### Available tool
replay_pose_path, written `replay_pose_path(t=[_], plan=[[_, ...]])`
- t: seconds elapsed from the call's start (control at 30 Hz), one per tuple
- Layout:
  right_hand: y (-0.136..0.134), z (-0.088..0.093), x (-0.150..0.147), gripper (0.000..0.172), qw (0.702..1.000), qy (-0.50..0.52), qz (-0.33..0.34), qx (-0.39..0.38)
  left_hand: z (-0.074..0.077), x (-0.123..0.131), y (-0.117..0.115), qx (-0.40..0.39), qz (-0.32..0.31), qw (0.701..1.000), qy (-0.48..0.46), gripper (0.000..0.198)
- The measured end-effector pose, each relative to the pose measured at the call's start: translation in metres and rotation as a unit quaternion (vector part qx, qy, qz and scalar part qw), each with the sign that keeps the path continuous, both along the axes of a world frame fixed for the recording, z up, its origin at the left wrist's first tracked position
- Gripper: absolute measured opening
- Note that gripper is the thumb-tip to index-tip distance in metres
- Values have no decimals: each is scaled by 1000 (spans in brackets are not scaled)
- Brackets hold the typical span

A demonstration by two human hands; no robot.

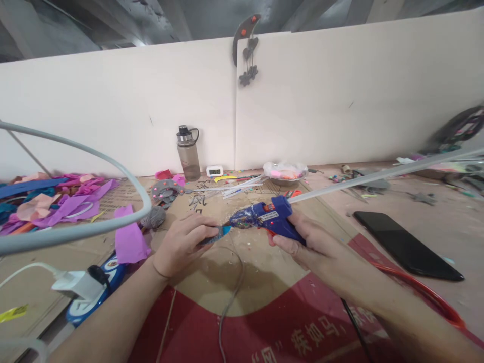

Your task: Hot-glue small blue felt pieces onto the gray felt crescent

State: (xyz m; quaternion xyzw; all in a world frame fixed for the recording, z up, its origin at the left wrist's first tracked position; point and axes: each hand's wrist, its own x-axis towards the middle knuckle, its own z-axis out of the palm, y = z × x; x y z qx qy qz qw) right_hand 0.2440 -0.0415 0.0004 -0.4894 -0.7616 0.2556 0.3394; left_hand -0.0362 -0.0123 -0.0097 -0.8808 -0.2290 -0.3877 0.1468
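Observation:
My right hand (pixel 298 239) is wrapped round the grip of a blue hot glue gun (pixel 282 222), whose nozzle points left. A long clear glue stick (pixel 363 176) sticks out of its back end, and a small red light glows on its side. Pinched in my left hand (pixel 187 239) is a small piece wrapped in grey yarn with a bright blue end (pixel 226 230). The nozzle is at this piece, close to my fingertips; whether it touches is too small to tell. A strand of grey yarn (pixel 238 282) trails down over the cardboard (pixel 272 282).
Left lie a power strip (pixel 77 310) with a white plug and colourful felt scraps (pixel 130 234). A grey cable (pixel 124 174) arcs across the left foreground. Behind stand a bottle (pixel 188 154) and small clock (pixel 215 171), with several glue sticks (pixel 244 186) nearby. A phone (pixel 408 244) lies right.

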Motion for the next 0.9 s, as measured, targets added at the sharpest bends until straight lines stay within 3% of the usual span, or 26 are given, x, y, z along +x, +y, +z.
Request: replay_pose_path(t=[0.9], plan=[[-3, 2, 1, 66, 1000, -7, -3, 12, -2, -4, 1, -10, -9, 1000, -9, 19]])
